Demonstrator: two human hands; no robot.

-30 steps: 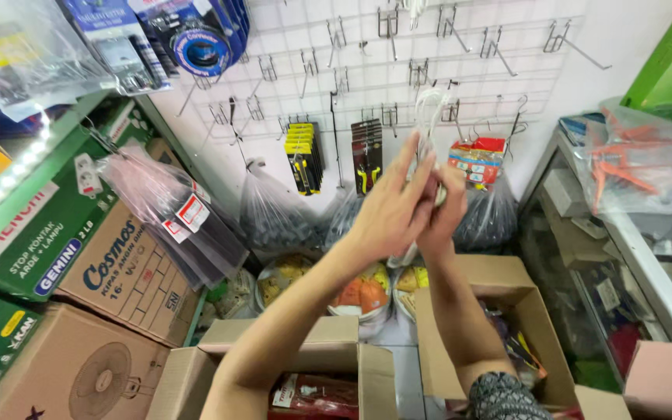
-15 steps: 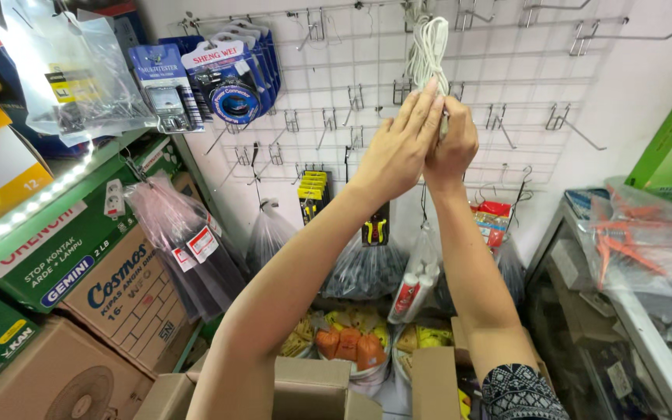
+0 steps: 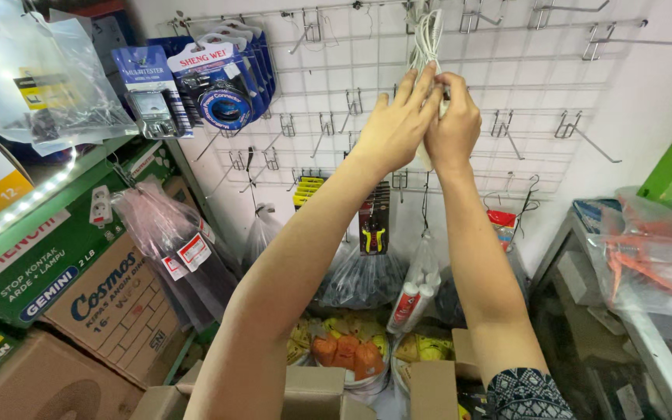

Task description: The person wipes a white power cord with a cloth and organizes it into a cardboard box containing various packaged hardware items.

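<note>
**Both hands raised to a white cable bundle on the wire grid wall**

The left hand [image 3: 394, 124] and the right hand [image 3: 454, 128] are lifted together in front of the white wire grid panel [image 3: 507, 70], palms facing each other and touching at the fingertips. Between them sits a white cable bundle [image 3: 427, 43], whose looped upper part rises above the fingers to a hook near the top edge of the panel. The right hand is closed around the lower part of the bundle; the left hand lies against it with fingers extended and pressed to the cable, not curled round it. The lower end of the bundle is hidden behind the hands.

Surroundings:
- Blue carded packs [image 3: 211, 74] hang on hooks at the upper left of the panel.
- Yellow-and-black carded tools [image 3: 372, 225] hang below the hands, between the forearms.
- Clear bags of small dark parts [image 3: 363, 276] hang lower on the panel.
- Cardboard boxes [image 3: 110, 299] are stacked at the left.
- A glass display case [image 3: 624, 327] stands at the right.
</note>
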